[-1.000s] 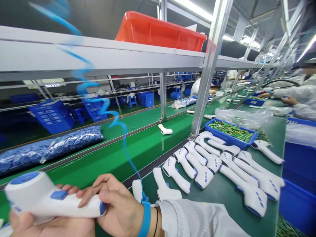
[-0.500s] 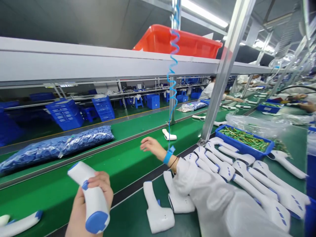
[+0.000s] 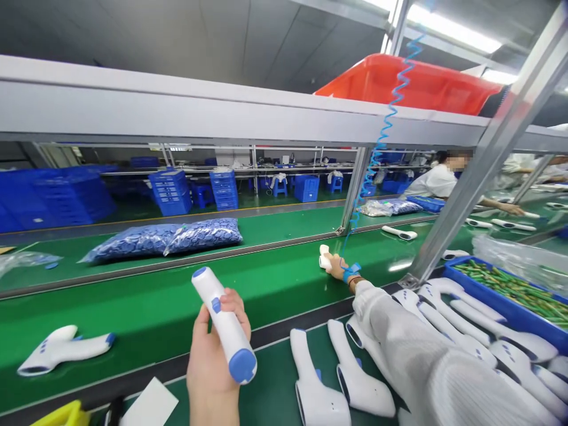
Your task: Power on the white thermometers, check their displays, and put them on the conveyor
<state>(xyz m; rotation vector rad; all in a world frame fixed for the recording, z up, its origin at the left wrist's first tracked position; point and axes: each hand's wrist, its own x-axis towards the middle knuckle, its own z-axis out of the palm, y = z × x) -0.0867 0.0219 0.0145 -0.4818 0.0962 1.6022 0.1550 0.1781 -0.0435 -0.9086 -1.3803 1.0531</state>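
Observation:
My left hand (image 3: 205,361) is wrapped round a white gun-shaped infrared thermometer (image 3: 228,328) with a blue trigger and a blue end cap, held above the near edge of the green belt. Stretched out over the belt, my right hand (image 3: 338,267) has its fingers closed on a second white thermometer (image 3: 325,251), which the fingers partly cover. A blue strap (image 3: 352,273) with a coiled cord circles my right wrist. Below my right arm, more white thermometers (image 3: 317,378) lie on the dark green bench. Another thermometer (image 3: 66,350) rests on the belt at the left.
A blue tray of green batteries (image 3: 510,290) stands at the right, beside a metal post (image 3: 470,171). Overhead, a white shelf (image 3: 199,112) carries a red bin (image 3: 399,83). Plastic bags of blue parts (image 3: 204,236) lie beyond the belt. A co-worker (image 3: 435,180) is at the far right.
My right hand has reached the thermometer on the belt and closed on it. My left hand still holds its thermometer, now further right in view. The view has turned to the left.

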